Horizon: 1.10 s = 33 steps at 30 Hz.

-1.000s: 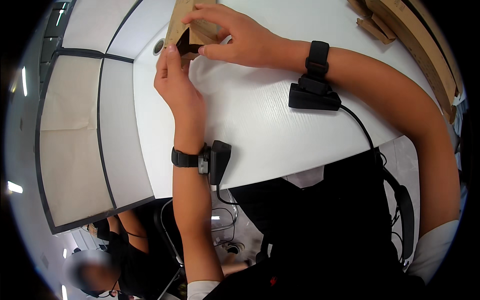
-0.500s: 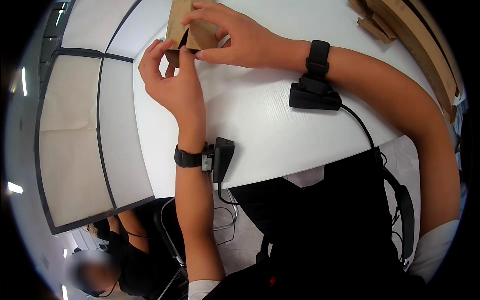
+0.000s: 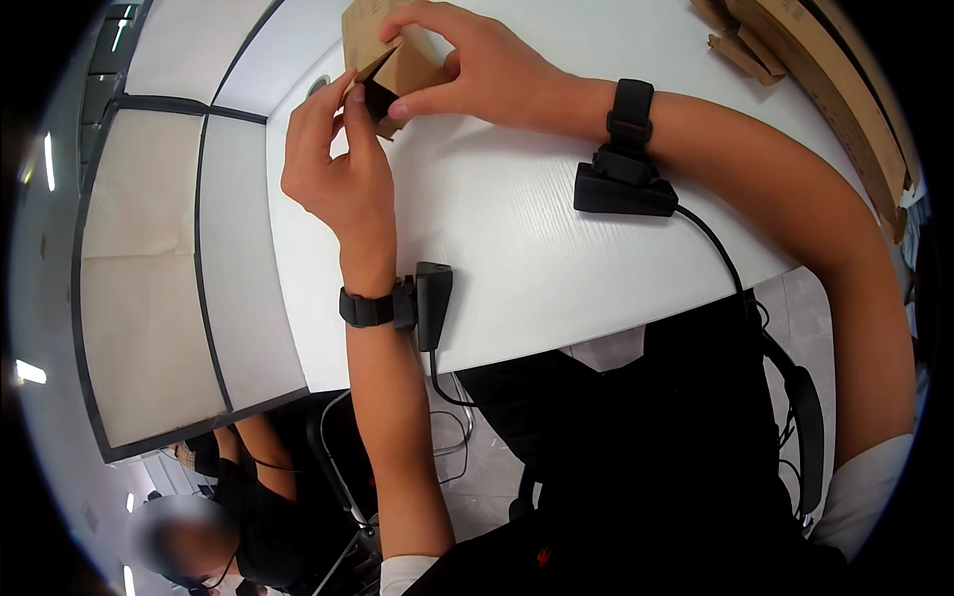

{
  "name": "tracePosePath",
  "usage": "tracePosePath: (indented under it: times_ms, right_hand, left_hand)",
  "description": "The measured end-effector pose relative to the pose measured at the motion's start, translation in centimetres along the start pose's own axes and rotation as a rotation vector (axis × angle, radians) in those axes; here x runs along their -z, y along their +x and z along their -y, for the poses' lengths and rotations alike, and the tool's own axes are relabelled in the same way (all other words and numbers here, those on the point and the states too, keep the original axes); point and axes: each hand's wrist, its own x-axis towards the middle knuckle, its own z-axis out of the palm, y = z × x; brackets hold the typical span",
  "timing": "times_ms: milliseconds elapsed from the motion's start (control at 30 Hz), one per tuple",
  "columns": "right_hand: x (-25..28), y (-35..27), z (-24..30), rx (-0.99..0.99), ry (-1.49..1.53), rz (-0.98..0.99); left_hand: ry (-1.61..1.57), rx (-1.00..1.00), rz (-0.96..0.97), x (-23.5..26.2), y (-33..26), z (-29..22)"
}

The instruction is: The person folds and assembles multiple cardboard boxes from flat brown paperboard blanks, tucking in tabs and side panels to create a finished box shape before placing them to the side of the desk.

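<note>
pinching open end of brown cardboard box [image 3: 409, 74] with left hand [image 3: 343, 179], gripping its side with right hand [image 3: 487, 74], at far left of white table [image 3: 537, 233], near round table hole [image 3: 319, 84]

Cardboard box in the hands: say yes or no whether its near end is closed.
No, the cardboard box gapes at its near end, between the left hand and right hand.

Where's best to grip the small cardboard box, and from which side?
The box is likely best held by its body, from the right, as the right hand does; its near end gapes, with the left hand at that edge.
</note>
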Motion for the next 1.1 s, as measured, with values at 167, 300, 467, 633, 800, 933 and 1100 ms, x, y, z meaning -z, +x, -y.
tracePosePath:
  times_ms: [167,300,467,633,800,933,1100]
  right_hand:
    - [0.7,0.1,1.3,-0.090,0.140,0.059]
    - [0.5,0.0,1.3,-0.114,0.255,0.062]
    - [0.7,0.0,1.3,-0.113,0.206,0.050]
    - [0.4,0.0,1.3,-0.114,0.243,0.023]
    - [0.3,0.1,0.9,-0.046,0.198,0.016]
    - [0.5,0.1,0.8,-0.049,0.165,0.019]
    - [1.2,0.6,1.3,0.021,0.161,-0.047]
  left_hand:
    - [-0.116,0.050,-0.019,-0.1,-0.1,-0.5]
    - [-0.107,0.084,-0.027,0.1,0.0,-0.5]
    - [-0.063,0.048,0.128,-0.2,-0.3,-0.4]
    - [-0.272,0.219,0.166,-0.5,-0.7,-0.4]
    - [-0.266,0.404,0.135,-0.6,-0.6,-1.1]
    - [-0.429,0.452,0.143,-0.6,-0.6,-0.7]
    - [-0.541,0.385,0.260,-0.5,-0.8,-1.3]
